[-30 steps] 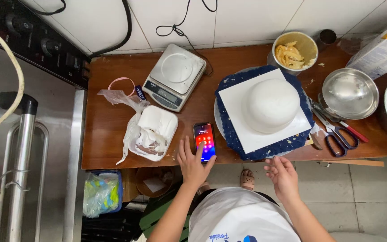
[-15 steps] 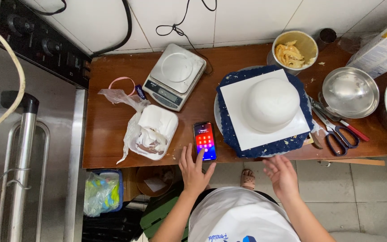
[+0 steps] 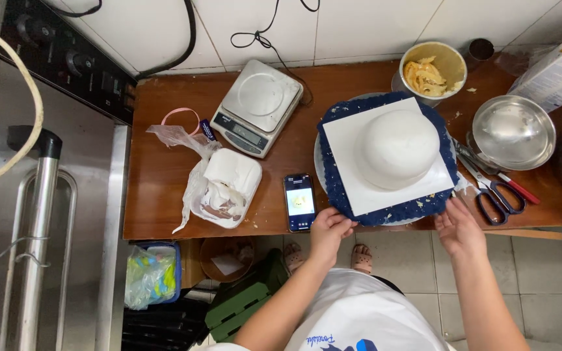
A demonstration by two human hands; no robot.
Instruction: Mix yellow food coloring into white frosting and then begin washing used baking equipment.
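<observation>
Gripping the near rim of the round cake stand (image 3: 325,174), both hands sit at the table's front edge: left hand (image 3: 328,229) w/ fingers curled onto the rim just right of the smartphone (image 3: 299,202), right hand (image 3: 458,227) w/ fingers spread, tips touching the rim's lower-right edge; neither looks clamped tight, more a light pinch/rest. Stand sits mid-table, carrying a dark blue ruffled layer (image 3: 424,209), a white square board (image 3: 349,140) and a smooth white fondant dome cake (image 3: 397,146). Judging by looks: load prob heavy-ish & top-heavy, fondant soft, dents easily, matte not slippery; ruffles crumbly/fragile. Best hold = rigid rim or under the stand, opposite sides, never the dome or blue trim.

Around it: digital scale (image 3: 258,106), metal, flat platter; white fondant lump in crinkly clear plastic bag (image 3: 222,185); shiny steel bowl (image 3: 512,132); blue-handled scissors (image 3: 492,195); yellow tub of scraps (image 3: 432,70). Wooden tabletop (image 3: 164,169), glossy brown
</observation>
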